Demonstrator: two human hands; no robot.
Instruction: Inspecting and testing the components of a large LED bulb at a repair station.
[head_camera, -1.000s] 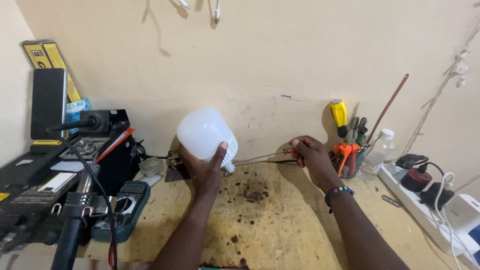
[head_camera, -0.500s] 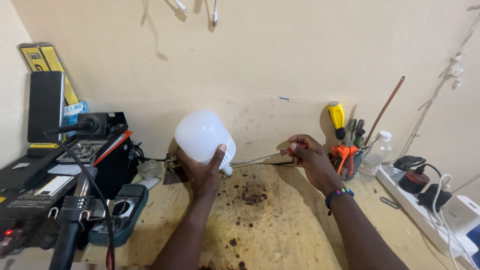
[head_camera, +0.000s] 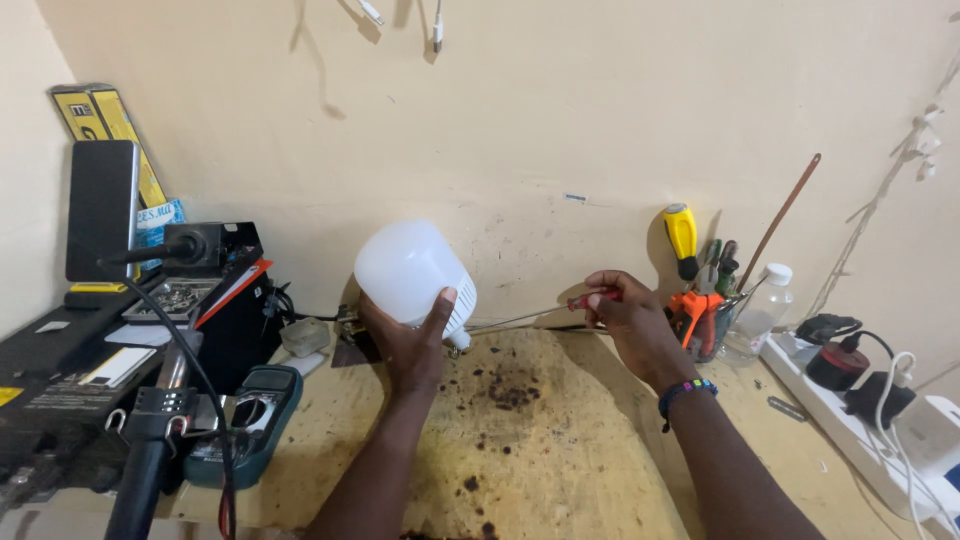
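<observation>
our left hand (head_camera: 408, 345) grips the big white plastic dome bulb (head_camera: 408, 272) from 6 o'clock. it looks light and fragile, better held at its ribbed base. our right hand (head_camera: 628, 322) pinches a thin red-handled screwdriver (head_camera: 592, 298) at 3 o'clock.

1 head-worn view, looking forward and down over a stained wooden bench (head_camera: 560, 450) toward the beige wall (head_camera: 560, 110), close range; both forearms enter from the bottom edge. No 2nd view.

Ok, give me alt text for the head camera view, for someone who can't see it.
A person's left hand holds a large white bulb above a stained wooden workbench, while the right hand points a red-handled screwdriver toward its base. A multimeter lies at left, a tool cup at right.
</observation>
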